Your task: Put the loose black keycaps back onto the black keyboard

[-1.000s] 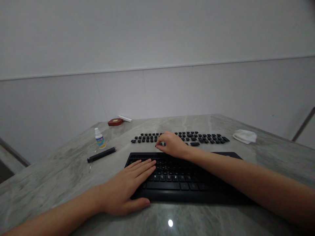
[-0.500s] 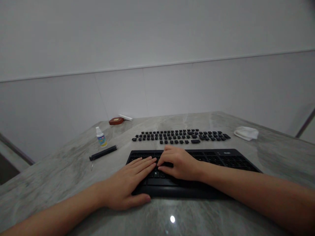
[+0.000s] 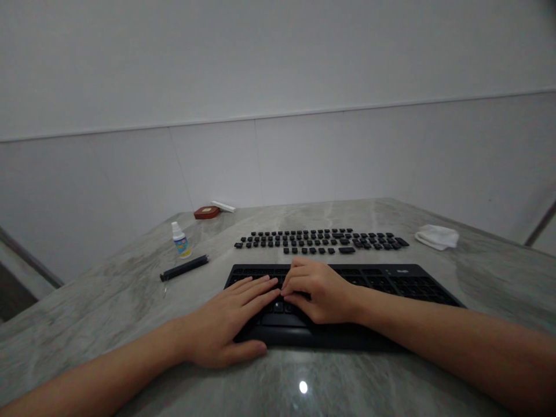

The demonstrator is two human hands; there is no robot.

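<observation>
Right fingers (image 3: 299, 281) now inside keyboard edges (image 3: 321, 337)

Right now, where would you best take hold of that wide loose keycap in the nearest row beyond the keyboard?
Probably by its two short ends, coming from above: the wide keycap is low and elongated, with bare table showing beyond both ends, while another keycap sits close behind its far edge.
</observation>
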